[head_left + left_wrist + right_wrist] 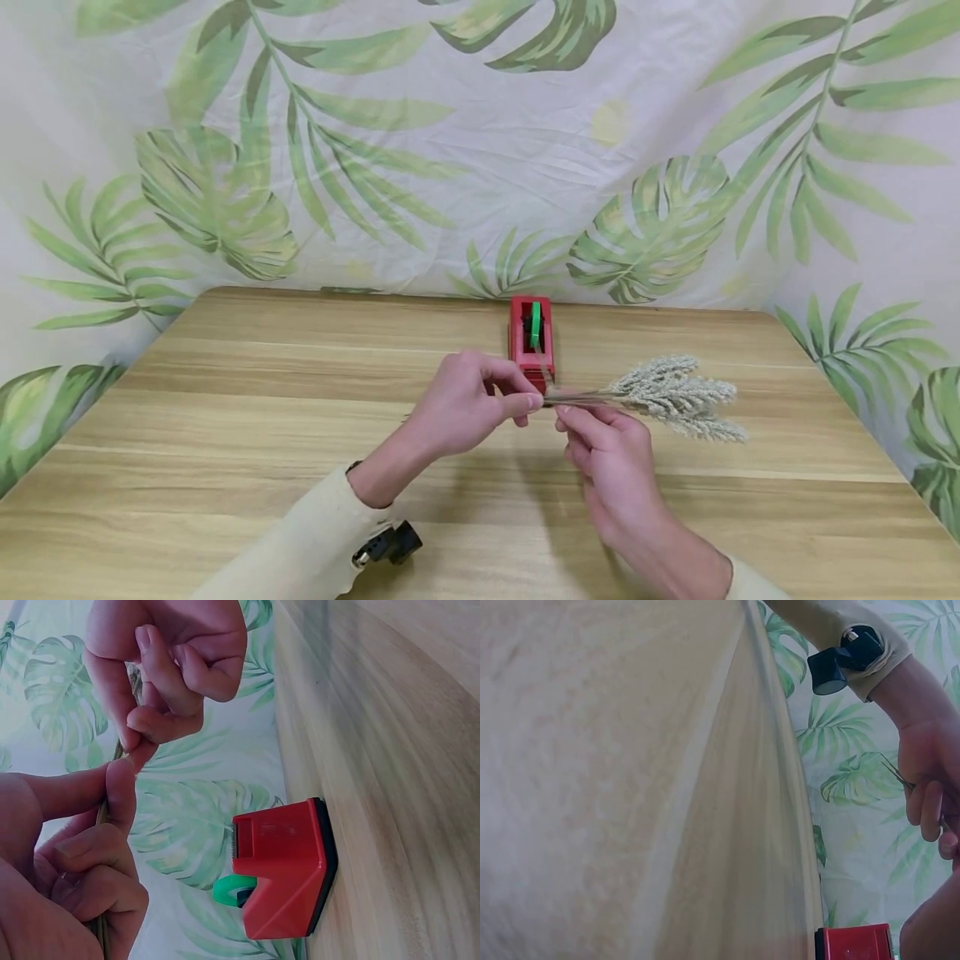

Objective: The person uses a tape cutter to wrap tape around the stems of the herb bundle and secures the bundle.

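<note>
A bunch of dried grass with pale grey-green, fluffy seed heads (pixel 678 396) and thin brown stems (pixel 581 397) is lying crosswise in the air above the wood-grain tabletop (pixel 262 417), just in front of the dispenser, with the heads pointing to the person's right. The left hand (pixel 480 404) is pinching the stems between thumb and forefinger, the tips closing narrowly on them, while the loose ends are poking out past that hand in the right wrist view (pixel 895 771). The right hand (pixel 615 458) is also holding the stems narrowly, thumb and forefinger meeting just beside the left fingertips, on the side toward the heads; whether tape is sitting under those tips, I cannot tell. As for progress, the gathering is looking done, since the stems are running together as one bundle, but the binding is seeming only partway along: no finished wrap is showing, and a faint translucent strip is apparently reaching from the roll toward the stems, so securing the bundle and parting the strip are probably remaining. As for containers, a glossy red, box-like tape dispenser with a black base (pixel 289 855) is standing on the tabletop, and its open well is holding a bright green tape roll (pixel 536 325).
</note>
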Demonstrator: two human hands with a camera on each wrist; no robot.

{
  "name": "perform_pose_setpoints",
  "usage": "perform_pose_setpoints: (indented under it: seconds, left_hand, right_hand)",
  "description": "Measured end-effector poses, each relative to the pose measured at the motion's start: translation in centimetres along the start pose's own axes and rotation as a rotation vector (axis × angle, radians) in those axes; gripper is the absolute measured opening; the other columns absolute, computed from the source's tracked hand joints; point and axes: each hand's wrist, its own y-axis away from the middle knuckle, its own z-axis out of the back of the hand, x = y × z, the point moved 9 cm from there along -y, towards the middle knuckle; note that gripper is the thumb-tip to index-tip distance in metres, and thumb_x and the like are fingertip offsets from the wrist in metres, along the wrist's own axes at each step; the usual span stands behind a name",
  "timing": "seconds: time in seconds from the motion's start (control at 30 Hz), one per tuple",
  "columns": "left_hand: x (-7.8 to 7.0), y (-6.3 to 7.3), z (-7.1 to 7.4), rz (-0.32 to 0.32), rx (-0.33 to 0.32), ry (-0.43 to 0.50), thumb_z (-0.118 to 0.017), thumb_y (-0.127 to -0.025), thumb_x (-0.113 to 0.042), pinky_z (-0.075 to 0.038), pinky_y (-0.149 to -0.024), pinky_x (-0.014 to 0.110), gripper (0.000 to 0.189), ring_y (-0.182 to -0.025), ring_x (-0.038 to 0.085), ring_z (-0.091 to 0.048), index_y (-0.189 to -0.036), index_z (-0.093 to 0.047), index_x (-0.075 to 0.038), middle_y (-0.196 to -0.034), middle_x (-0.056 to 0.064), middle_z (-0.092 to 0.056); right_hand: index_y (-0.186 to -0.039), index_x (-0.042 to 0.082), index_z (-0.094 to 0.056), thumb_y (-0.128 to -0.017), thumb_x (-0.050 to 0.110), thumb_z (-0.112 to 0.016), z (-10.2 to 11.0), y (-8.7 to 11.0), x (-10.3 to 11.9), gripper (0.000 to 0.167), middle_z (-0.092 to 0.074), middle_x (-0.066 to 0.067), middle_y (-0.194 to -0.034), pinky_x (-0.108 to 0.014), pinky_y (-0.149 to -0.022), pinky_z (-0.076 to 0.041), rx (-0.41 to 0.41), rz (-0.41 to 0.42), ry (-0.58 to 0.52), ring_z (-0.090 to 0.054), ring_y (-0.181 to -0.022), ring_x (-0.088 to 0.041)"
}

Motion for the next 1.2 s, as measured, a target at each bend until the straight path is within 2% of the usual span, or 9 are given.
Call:
perform_pose_setpoints:
  seconds: [0.27,0.4,0.57,0.73,0.87,1.1,1.2]
  left_hand:
    - [0.6,0.0,-0.3,0.039,0.018,0.011,-0.079,-0.094,-0.017,-0.039,-0.053,0.025,0.012,-0.059,0.012,-0.054,-0.084,-0.082,-0.020,-0.069,-0.007,-0.074]
    - [0.8,0.1,-0.6,0.049,0.038,0.018,-0.078,-0.095,-0.016,-0.037,-0.052,0.024,0.011,-0.058,0.011,-0.052,-0.085,-0.082,-0.019,-0.069,-0.006,-0.073]
    - [0.6,0.2,-0.9,0.028,0.057,-0.005,-0.078,-0.095,-0.016,-0.037,-0.051,0.023,0.009,-0.056,0.009,-0.050,-0.086,-0.082,-0.017,-0.070,-0.008,-0.073]
    - [0.5,0.2,-0.9,0.020,0.071,-0.022,-0.077,-0.096,-0.019,-0.038,-0.052,0.023,0.011,-0.057,0.007,-0.050,-0.087,-0.082,-0.019,-0.071,-0.009,-0.074]
    - [0.7,0.2,-1.0,0.042,0.094,-0.025,-0.072,-0.100,-0.021,-0.034,-0.053,0.022,0.017,-0.057,0.007,-0.046,-0.088,-0.083,-0.019,-0.072,-0.008,-0.076]
    - [0.7,0.2,-0.6,0.041,0.073,0.033,-0.074,-0.098,-0.016,-0.035,-0.056,0.022,0.012,-0.063,0.007,-0.052,-0.090,-0.083,-0.013,-0.074,-0.003,-0.077]
    - [0.6,0.2,-0.3,0.036,0.063,0.044,-0.075,-0.098,-0.016,-0.036,-0.057,0.023,0.011,-0.065,0.008,-0.055,-0.090,-0.083,-0.013,-0.075,-0.002,-0.078]
  right_hand:
    - [-0.069,0.014,-0.072,-0.094,0.003,-0.067,-0.1,0.1,-0.1,0.027,-0.063,0.007,-0.065,-0.020,-0.055,-0.030,0.039,-0.028,-0.030,-0.030,-0.046,-0.004]
    - [-0.077,0.016,-0.075,-0.094,0.004,-0.065,-0.2,0.0,-0.2,0.023,-0.066,0.008,-0.072,-0.019,-0.055,-0.029,0.072,-0.044,-0.045,-0.032,-0.046,-0.003]
    - [-0.089,0.014,-0.076,-0.096,0.008,-0.069,-0.2,-0.3,-0.5,0.012,-0.064,0.007,-0.073,-0.019,-0.055,-0.026,0.077,-0.059,-0.037,-0.028,-0.046,-0.004]
    - [-0.089,0.012,-0.076,-0.095,0.007,-0.072,0.2,-0.5,-0.5,0.009,-0.063,0.006,-0.072,-0.020,-0.056,-0.027,0.039,-0.051,-0.018,-0.026,-0.047,-0.005]
    - [-0.089,0.012,-0.075,-0.095,0.010,-0.072,0.2,-0.4,-0.4,0.007,-0.063,0.005,-0.074,-0.021,-0.057,-0.026,0.034,-0.056,-0.001,-0.026,-0.048,-0.005]
    - [-0.081,0.016,-0.072,-0.096,0.025,-0.074,-0.3,0.4,-0.7,0.018,-0.057,0.006,-0.075,-0.023,-0.057,-0.028,0.081,-0.127,0.065,-0.030,-0.049,-0.006]
    - [-0.077,0.015,-0.071,-0.097,0.026,-0.072,-0.7,1.2,-0.4,0.023,-0.054,0.006,-0.073,-0.021,-0.053,-0.029,0.104,-0.141,0.118,-0.033,-0.050,-0.006]
